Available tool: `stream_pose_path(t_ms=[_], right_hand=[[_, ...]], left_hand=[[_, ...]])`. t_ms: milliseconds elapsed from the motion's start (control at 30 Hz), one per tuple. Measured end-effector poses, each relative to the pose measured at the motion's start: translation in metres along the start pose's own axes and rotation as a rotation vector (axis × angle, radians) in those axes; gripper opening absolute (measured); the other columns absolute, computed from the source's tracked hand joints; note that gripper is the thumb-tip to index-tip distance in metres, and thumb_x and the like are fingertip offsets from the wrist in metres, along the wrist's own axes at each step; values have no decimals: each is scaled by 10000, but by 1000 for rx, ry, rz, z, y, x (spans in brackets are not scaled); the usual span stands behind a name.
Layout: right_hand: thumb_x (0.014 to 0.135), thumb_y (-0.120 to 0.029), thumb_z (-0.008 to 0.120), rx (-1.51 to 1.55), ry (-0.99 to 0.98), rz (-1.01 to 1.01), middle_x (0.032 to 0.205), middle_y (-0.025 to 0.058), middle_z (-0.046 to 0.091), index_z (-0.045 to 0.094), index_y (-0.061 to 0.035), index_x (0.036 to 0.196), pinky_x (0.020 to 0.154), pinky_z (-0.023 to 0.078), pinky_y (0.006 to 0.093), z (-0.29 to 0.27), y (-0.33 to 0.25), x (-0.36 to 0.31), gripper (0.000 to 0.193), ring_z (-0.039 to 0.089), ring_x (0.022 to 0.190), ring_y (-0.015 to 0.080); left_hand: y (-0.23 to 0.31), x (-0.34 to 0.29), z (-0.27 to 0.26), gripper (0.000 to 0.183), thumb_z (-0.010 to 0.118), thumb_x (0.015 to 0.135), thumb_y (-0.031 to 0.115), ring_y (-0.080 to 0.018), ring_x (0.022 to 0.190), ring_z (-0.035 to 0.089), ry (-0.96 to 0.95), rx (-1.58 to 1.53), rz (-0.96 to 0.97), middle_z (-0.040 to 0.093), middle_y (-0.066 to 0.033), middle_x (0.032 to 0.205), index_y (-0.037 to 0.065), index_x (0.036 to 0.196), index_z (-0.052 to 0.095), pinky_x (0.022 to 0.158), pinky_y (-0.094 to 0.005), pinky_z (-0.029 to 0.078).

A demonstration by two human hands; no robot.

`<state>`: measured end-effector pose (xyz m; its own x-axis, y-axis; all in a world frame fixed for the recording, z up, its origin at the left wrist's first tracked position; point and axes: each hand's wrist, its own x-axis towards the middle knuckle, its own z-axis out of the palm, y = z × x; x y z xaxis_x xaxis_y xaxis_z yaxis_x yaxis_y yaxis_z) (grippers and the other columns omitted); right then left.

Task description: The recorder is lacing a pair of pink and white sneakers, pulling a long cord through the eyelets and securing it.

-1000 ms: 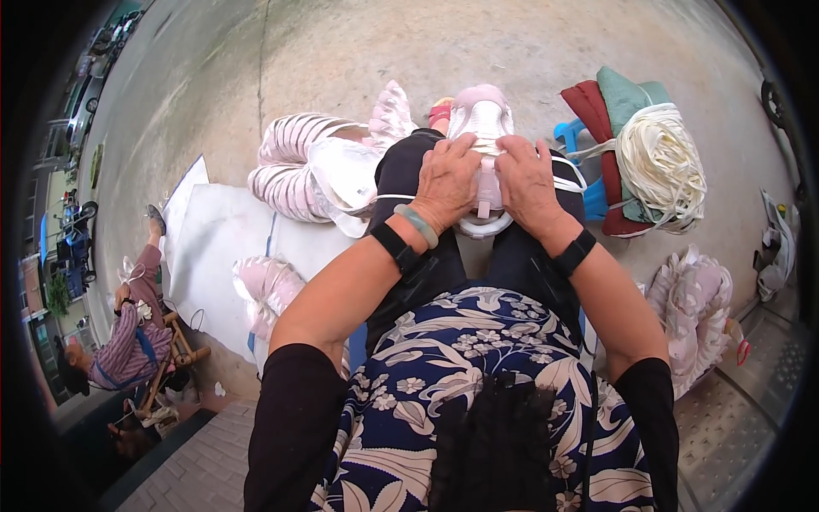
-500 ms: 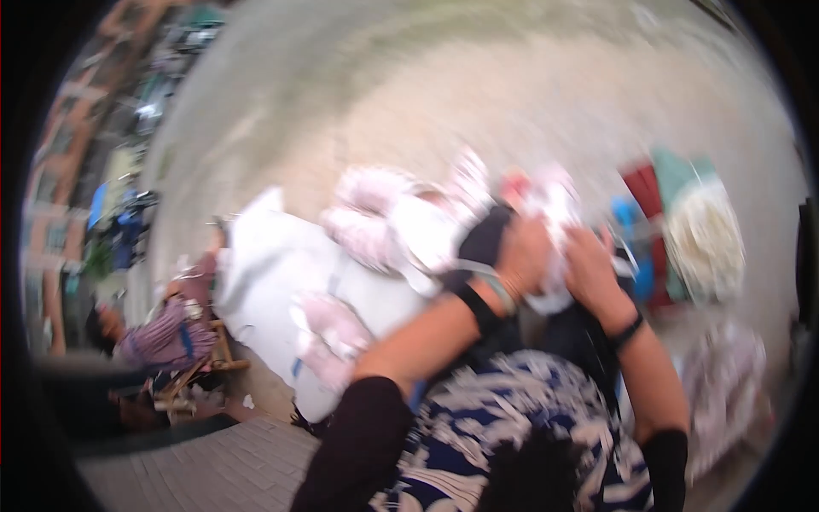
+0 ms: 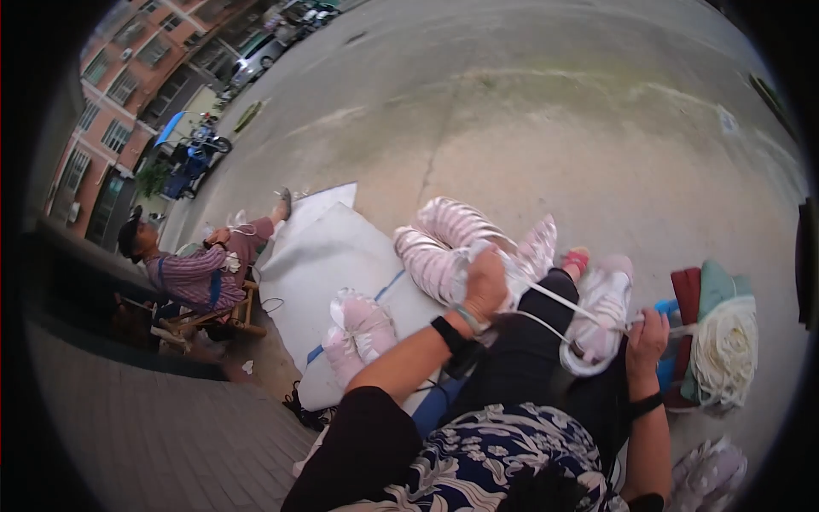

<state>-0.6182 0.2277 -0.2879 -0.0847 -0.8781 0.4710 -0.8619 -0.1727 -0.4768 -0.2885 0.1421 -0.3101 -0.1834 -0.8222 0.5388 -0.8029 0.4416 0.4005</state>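
A pale pink and white sneaker (image 3: 606, 311) rests at my knees, its heel end toward me. White shoelace (image 3: 550, 294) runs taut across it from hand to hand, and another strand loops down to the shoe. My left hand (image 3: 485, 282), out to the left beside a row of pink and white shoes (image 3: 444, 243), is closed on the lace. On the right, my right hand (image 3: 647, 341) pinches the lace near a bundle of white laces (image 3: 725, 350). The exact lace ends inside my fingers are hidden.
A pair of pink shoes (image 3: 358, 333) lies on a white sheet (image 3: 311, 269) at left. Green cloth (image 3: 721, 290) and dark red cloth (image 3: 685, 286) lie under the lace bundle. More shoes (image 3: 710, 474) sit at lower right. Another person (image 3: 200, 277) sits at far left.
My hands have parted from close together over the shoe, the left moving left and the right moving right and down. The lace is now stretched between them, and the view has shifted.
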Motion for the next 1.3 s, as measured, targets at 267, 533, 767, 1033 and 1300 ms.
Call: stream_pose_path(t_ms=[267, 533, 767, 1033, 1300], right_hand=[[847, -77, 444, 591, 173, 392, 759, 105, 591, 547, -5, 879, 651, 439, 299, 5, 15, 1, 129, 556, 708, 191], [859, -116, 476, 637, 65, 477, 755, 89, 590, 546, -7, 889, 644, 443, 279, -12, 0, -9, 134, 551, 697, 160], [800, -201, 543, 348, -145, 376, 658, 166, 558, 553, -24, 875, 576, 431, 381, 4, -1, 0, 192, 559, 615, 310], [736, -71, 592, 170, -222, -53, 662, 142, 499, 532, -43, 781, 525, 392, 393, -33, -3, -14, 79, 515, 595, 325], [788, -71, 504, -195, -305, -164, 613, 151, 437, 439, -52, 716, 498, 344, 437, -84, 65, -38, 100, 484, 574, 363]], left_hand=[[83, 17, -18, 241, 614, 671, 157, -322, 1044, 440, -336, 45, 278, 511, -128, 1085, 31, 869, 557, 855, -455, 336], [135, 20, 37, 39, 512, 667, 98, -223, 764, 466, -383, 72, 750, 471, -47, 752, 82, 701, 524, 839, -429, 341], [68, 57, -10, 21, 519, 665, 90, -236, 740, 497, -390, 235, 607, 498, -54, 732, 108, 675, 519, 774, -449, 361], [-29, 15, -48, 15, 501, 663, 100, -254, 654, 505, -393, 351, 369, 501, -67, 653, 111, 657, 510, 625, -405, 363], [-58, 4, -78, 30, 512, 653, 117, -256, 652, 553, -336, 364, 232, 539, -70, 643, 99, 673, 524, 580, -387, 366]])
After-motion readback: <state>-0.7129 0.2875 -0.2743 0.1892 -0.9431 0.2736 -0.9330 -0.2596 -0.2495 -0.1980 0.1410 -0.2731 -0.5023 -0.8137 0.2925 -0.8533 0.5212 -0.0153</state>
